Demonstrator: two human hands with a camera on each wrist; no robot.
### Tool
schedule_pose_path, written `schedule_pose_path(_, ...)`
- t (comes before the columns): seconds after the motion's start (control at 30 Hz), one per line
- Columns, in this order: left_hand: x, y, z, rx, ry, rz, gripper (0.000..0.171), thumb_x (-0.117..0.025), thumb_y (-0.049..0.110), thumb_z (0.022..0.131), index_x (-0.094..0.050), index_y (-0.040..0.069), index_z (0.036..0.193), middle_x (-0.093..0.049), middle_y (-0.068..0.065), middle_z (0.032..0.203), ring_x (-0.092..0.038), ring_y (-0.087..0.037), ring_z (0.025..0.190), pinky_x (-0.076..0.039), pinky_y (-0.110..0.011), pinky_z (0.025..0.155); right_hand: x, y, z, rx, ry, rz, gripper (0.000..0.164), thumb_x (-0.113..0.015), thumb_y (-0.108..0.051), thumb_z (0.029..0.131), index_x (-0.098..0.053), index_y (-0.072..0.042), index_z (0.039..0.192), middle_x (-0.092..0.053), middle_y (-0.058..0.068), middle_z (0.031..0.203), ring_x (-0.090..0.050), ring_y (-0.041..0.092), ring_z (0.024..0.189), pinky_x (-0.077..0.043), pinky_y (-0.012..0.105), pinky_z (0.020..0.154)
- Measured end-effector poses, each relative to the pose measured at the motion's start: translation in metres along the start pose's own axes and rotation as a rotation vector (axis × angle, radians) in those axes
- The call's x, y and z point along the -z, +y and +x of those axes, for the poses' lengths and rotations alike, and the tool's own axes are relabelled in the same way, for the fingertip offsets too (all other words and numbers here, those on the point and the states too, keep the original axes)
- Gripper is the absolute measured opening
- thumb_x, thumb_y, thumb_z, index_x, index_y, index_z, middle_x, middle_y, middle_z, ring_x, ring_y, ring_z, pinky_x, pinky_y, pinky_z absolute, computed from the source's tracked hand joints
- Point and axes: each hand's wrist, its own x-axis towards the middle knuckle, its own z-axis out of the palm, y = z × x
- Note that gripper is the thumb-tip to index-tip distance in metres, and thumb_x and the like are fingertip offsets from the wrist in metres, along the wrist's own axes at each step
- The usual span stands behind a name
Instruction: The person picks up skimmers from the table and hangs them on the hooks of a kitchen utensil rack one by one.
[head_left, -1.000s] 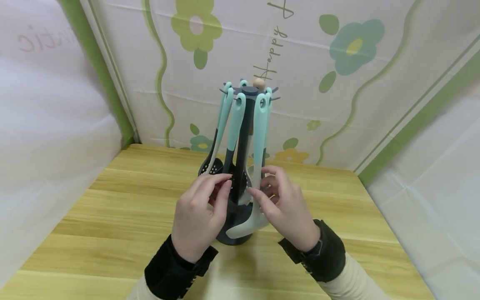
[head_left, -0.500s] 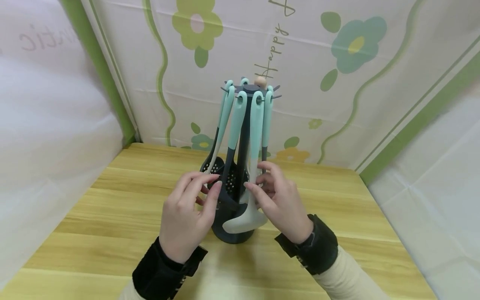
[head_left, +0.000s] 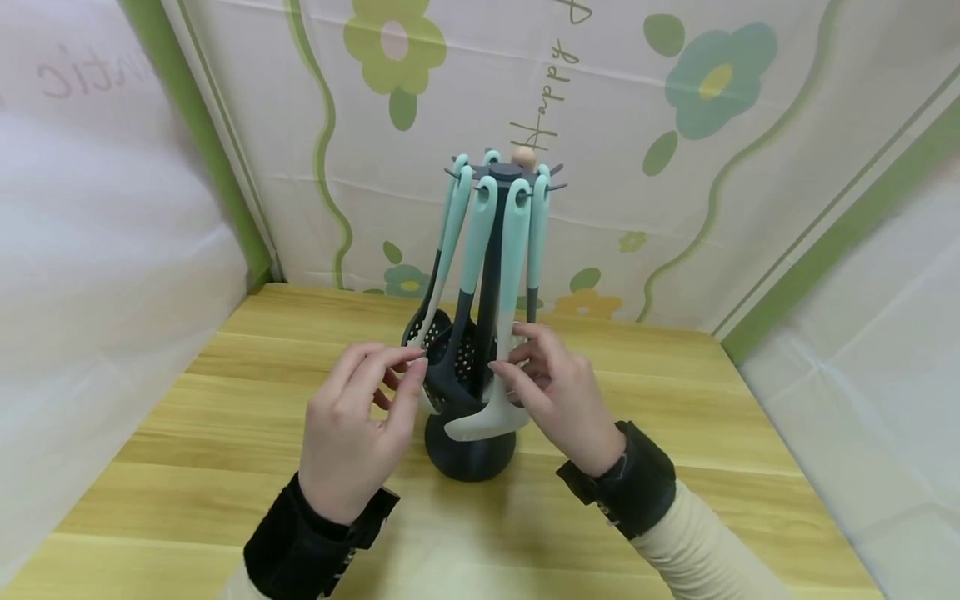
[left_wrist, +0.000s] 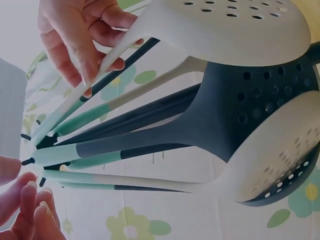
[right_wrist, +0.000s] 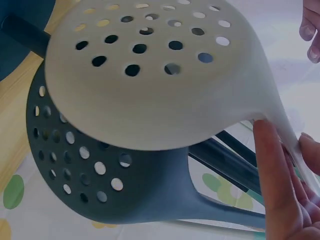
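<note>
A dark utensil stand [head_left: 471,460] stands upright on the table, hung with several kitchen tools with mint handles. My right hand [head_left: 557,398] pinches the shaft of a pale grey skimmer [head_left: 487,425] just above its perforated bowl. Its mint handle [head_left: 514,250] hangs by the hole from a hook at the top of the stand. In the right wrist view a finger lies at the skimmer's neck [right_wrist: 274,107]. My left hand [head_left: 358,433] is left of the stand, fingers loosely bent, holding nothing. Closest to it are a dark skimmer [left_wrist: 215,115] and another pale skimmer [left_wrist: 260,155].
The stand rests on a wood-grain table [head_left: 225,433]. Behind it hangs a flowered cloth backdrop [head_left: 600,100], with white cloth walls at both sides. A small wooden ball [head_left: 523,157] shows at the top of the stand.
My left hand has drawn away to the left of the stand. The pale skimmer in my right hand has shifted slightly left, and its bowl sits higher in the head view.
</note>
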Motion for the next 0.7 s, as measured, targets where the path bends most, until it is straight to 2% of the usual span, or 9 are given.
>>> schedule_pose_path(0.2, 0.005, -0.002, 0.000, -0.008, -0.027, 0.006, 0.014, -0.075, 0.002, 0.085, -0.073, 0.000, 0.099, -0.068, -0.011, 0.093, -0.061, -0.016, 0.070, -0.052, -0.019, 0.056, 0.003, 0.002, -0.002, 0.003, -0.021, -0.020, 0.036, -0.071, 0.000, 0.089, -0.057, 0.007, 0.121, -0.073, 0.013, 0.089, -0.071, 0.014, 0.067, -0.059, 0.021, 0.063)
schedule_pose_path(0.27, 0.007, -0.003, 0.000, -0.015, -0.040, 0.009, 0.011, -0.073, 0.008, 0.090, -0.073, 0.001, 0.098, -0.068, -0.011, 0.092, -0.060, -0.015, 0.069, -0.052, -0.018, 0.056, 0.006, 0.002, -0.004, -0.008, -0.023, -0.039, 0.035, -0.072, -0.002, 0.089, -0.059, 0.005, 0.121, -0.072, 0.011, 0.088, -0.071, 0.013, 0.067, -0.060, 0.022, 0.063)
schedule_pose_path(0.37, 0.010, -0.005, 0.000, -0.036, -0.052, 0.015, 0.024, -0.063, 0.023, 0.099, -0.073, 0.001, 0.095, -0.068, -0.011, 0.089, -0.059, -0.015, 0.068, -0.050, -0.018, 0.055, 0.010, 0.002, -0.007, 0.005, -0.012, -0.076, 0.027, -0.074, -0.002, 0.087, -0.064, 0.001, 0.113, -0.071, 0.007, 0.084, -0.067, 0.008, 0.065, -0.058, 0.023, 0.060)
schedule_pose_path(0.43, 0.013, -0.006, 0.001, -0.050, -0.050, 0.018, 0.028, -0.061, 0.025, 0.100, -0.073, 0.000, 0.094, -0.068, -0.011, 0.088, -0.059, -0.015, 0.067, -0.050, -0.018, 0.054, 0.013, 0.003, -0.010, 0.050, 0.010, -0.103, 0.021, -0.075, -0.001, 0.086, -0.066, -0.001, 0.104, -0.070, 0.004, 0.082, -0.063, 0.006, 0.064, -0.057, 0.023, 0.058)
schedule_pose_path(0.57, 0.019, -0.009, 0.003, -0.072, -0.034, 0.026, 0.020, -0.066, 0.018, 0.096, -0.072, 0.000, 0.091, -0.068, -0.011, 0.085, -0.057, -0.015, 0.065, -0.048, -0.017, 0.054, 0.021, 0.005, -0.016, 0.185, 0.064, -0.141, 0.017, -0.075, 0.008, 0.081, -0.069, -0.003, 0.092, -0.071, 0.003, 0.081, -0.061, 0.005, 0.064, -0.054, 0.017, 0.060)
schedule_pose_path(0.7, 0.025, -0.013, 0.004, -0.088, 0.002, 0.016, 0.035, -0.059, 0.029, 0.101, -0.072, -0.001, 0.088, -0.067, -0.011, 0.082, -0.055, -0.015, 0.065, -0.044, -0.015, 0.054, 0.032, 0.009, -0.024, 0.301, 0.129, -0.187, 0.024, -0.076, 0.013, 0.075, -0.072, -0.004, 0.091, -0.072, 0.004, 0.081, -0.063, 0.009, 0.066, -0.052, 0.013, 0.063)
